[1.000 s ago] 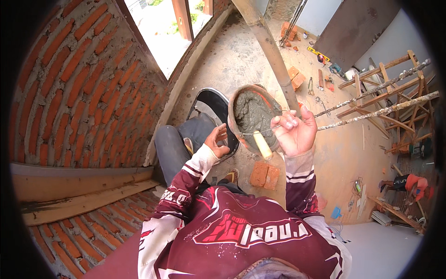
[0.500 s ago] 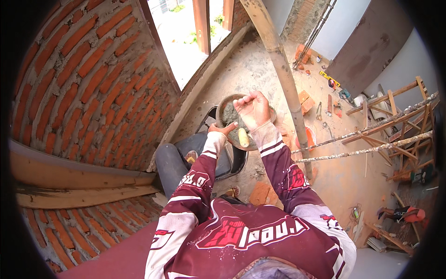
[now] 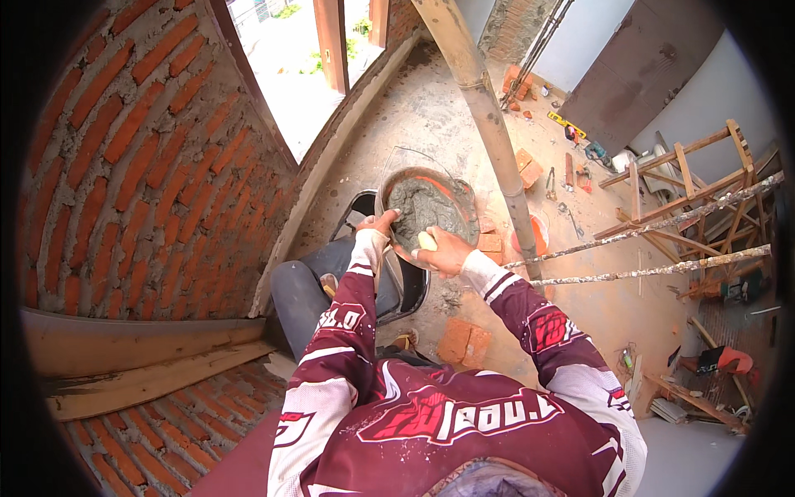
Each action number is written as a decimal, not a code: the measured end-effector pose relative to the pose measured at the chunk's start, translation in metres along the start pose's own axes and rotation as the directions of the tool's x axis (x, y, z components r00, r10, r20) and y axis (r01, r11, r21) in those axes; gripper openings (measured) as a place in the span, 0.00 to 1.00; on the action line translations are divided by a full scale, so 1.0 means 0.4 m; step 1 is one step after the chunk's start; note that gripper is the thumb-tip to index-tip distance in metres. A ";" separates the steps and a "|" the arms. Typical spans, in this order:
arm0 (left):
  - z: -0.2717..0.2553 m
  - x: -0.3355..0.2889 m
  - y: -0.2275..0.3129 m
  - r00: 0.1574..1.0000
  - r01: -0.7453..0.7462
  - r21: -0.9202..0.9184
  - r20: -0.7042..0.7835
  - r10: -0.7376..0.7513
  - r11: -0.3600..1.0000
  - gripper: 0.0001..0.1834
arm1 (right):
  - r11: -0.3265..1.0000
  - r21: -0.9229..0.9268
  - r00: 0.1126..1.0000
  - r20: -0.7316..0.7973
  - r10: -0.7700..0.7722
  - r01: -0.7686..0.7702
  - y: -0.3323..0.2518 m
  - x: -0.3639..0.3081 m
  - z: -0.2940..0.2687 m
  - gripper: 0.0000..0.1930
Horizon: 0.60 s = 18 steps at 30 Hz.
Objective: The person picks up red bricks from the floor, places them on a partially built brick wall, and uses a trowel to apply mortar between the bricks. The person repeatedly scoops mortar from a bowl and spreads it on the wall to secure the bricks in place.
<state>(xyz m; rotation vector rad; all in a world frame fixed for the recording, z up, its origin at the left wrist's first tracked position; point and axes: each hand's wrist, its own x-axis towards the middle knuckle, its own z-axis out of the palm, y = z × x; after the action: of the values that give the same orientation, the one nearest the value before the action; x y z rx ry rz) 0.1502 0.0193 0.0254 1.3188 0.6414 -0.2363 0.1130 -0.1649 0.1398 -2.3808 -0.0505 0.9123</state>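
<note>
A round bucket (image 3: 474, 217) of wet grey mortar (image 3: 426, 205) is in front of me, with a thin wire handle beyond its far rim. My left hand (image 3: 381, 222) is closed on the bucket's left rim, thumb at the inner edge. My right hand (image 3: 449, 252) is wrapped round the pale yellow handle of a trowel (image 3: 427, 240) at the near side of the bucket. The trowel's blade is hidden by the hand and the mortar.
A black tub (image 3: 423, 291) is beside my legs, under the bucket's left side. Right of the bucket stands a slanting bamboo pole (image 3: 494, 124). Loose bricks (image 3: 464, 343) lie nearby. Mortar-crusted rods (image 3: 646, 272) cross at right; a brick wall (image 3: 141, 166) rises at left.
My right hand has come down from above the bucket, where it was raised and empty, and has taken hold of the trowel's handle. My left hand stays at the rim.
</note>
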 end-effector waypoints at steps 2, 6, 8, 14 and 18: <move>0.007 0.019 0.000 0.998 0.028 0.048 -0.054 -0.025 0.998 0.25 | 0.999 0.042 0.993 0.119 -0.009 0.004 0.011 0.012 -0.018 0.34; -0.022 0.053 -0.034 0.999 -0.036 -0.007 0.025 0.036 0.999 0.18 | 0.789 -0.487 0.925 0.136 -0.356 0.375 0.035 -0.066 -0.117 0.25; -0.031 0.071 -0.046 1.000 -0.010 -0.022 -0.011 0.010 1.000 0.17 | 0.748 -0.594 0.955 0.186 -0.230 0.296 0.033 -0.126 -0.188 0.22; -0.037 0.079 -0.063 0.992 -0.129 0.108 0.003 0.129 0.986 0.13 | 0.574 -0.819 0.989 -0.082 -0.126 0.005 -0.105 -0.172 -0.260 0.16; -0.028 0.082 -0.076 0.989 -0.146 0.054 0.020 0.145 0.988 0.13 | 0.491 -0.871 0.888 -0.212 -0.408 0.018 -0.171 -0.151 -0.280 0.12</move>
<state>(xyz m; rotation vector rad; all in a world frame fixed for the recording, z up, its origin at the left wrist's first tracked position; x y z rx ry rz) 0.1578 0.0286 -0.0192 1.4088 0.5259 -0.1460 0.1478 -0.1790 0.2794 -3.3223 -0.8256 0.2178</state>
